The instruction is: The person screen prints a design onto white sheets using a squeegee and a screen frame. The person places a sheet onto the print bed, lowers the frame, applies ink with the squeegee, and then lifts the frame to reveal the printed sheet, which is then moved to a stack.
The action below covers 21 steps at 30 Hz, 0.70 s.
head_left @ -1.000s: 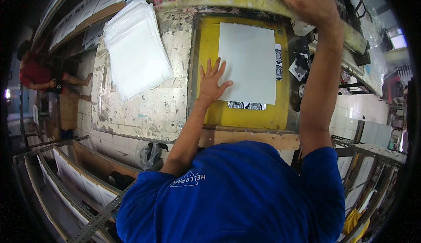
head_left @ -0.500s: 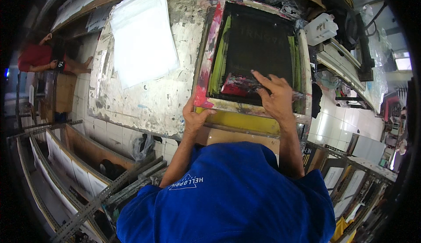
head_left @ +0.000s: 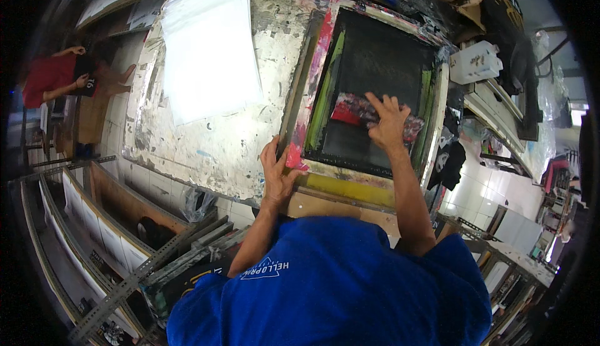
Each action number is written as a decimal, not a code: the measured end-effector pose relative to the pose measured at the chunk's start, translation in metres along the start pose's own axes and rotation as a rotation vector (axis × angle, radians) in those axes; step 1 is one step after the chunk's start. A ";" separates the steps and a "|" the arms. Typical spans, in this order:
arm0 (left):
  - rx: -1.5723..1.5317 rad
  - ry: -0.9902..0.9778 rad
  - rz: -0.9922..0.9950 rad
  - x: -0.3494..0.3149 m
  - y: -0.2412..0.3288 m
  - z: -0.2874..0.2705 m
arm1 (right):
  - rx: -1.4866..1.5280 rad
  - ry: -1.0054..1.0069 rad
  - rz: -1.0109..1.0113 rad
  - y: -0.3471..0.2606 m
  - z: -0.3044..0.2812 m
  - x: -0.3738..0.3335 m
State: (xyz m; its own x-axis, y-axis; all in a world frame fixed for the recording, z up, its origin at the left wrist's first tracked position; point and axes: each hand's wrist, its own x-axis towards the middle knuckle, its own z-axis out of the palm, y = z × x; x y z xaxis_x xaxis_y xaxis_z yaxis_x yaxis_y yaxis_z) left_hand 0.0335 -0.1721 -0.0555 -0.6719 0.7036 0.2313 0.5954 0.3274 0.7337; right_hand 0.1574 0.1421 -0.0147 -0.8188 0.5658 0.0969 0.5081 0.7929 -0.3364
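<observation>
A paint-smeared wooden screen printing frame (head_left: 320,65) lies on the worktable, right of centre. Its dark mesh (head_left: 387,46) has green strips along both sides. My right hand (head_left: 389,124) grips a red-stained squeegee (head_left: 347,108), which lies crosswise on the mesh a little nearer than its middle; my fingers cover part of the squeegee. At the frame's near left corner is my left hand (head_left: 278,174), thumb on the corner and fingers at its outer left side. A yellow strip (head_left: 350,188) shows along the frame's near edge.
White sheets (head_left: 209,52) lie piled on the stained worktable (head_left: 275,52), left of the frame. A white plastic container (head_left: 476,62) stands to the right. Metal-edged racks (head_left: 119,221) fill the lower left. Another person in a red shirt (head_left: 51,78) is at far left.
My right hand has carried the squeegee away from the near end toward the mesh's middle. My left hand stays at the corner. The whole view has shifted slightly.
</observation>
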 end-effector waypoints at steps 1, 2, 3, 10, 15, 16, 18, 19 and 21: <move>-0.006 -0.010 -0.009 0.001 0.001 -0.001 | -0.010 0.030 -0.007 0.009 0.001 0.014; -0.012 -0.016 -0.022 0.001 0.003 -0.002 | -0.020 0.058 -0.020 0.016 0.001 0.030; -0.017 -0.022 -0.035 0.001 0.004 -0.002 | -0.029 0.086 -0.032 0.022 0.002 0.046; -0.026 -0.033 -0.039 -0.002 0.000 -0.002 | -0.088 0.202 -0.069 0.069 0.006 0.149; -0.032 -0.035 -0.051 -0.004 -0.001 0.000 | -0.127 0.217 -0.091 0.092 0.004 0.202; -0.037 -0.035 -0.053 -0.002 -0.001 -0.001 | -0.154 0.264 -0.133 0.098 0.001 0.212; -0.057 -0.041 -0.042 0.000 0.002 -0.003 | -0.114 0.236 -0.113 0.110 -0.005 0.228; -0.067 -0.043 -0.040 -0.001 0.003 -0.004 | -0.092 0.218 -0.106 0.109 -0.009 0.235; -0.065 -0.032 -0.032 -0.002 0.001 -0.002 | -0.052 0.203 -0.104 0.109 -0.017 0.247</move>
State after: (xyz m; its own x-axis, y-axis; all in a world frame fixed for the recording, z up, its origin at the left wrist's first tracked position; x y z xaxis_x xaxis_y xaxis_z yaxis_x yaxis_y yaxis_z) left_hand 0.0343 -0.1745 -0.0536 -0.6750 0.7137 0.1873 0.5434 0.3091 0.7805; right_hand 0.0149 0.3717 -0.0115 -0.7999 0.5098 0.3167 0.4408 0.8572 -0.2663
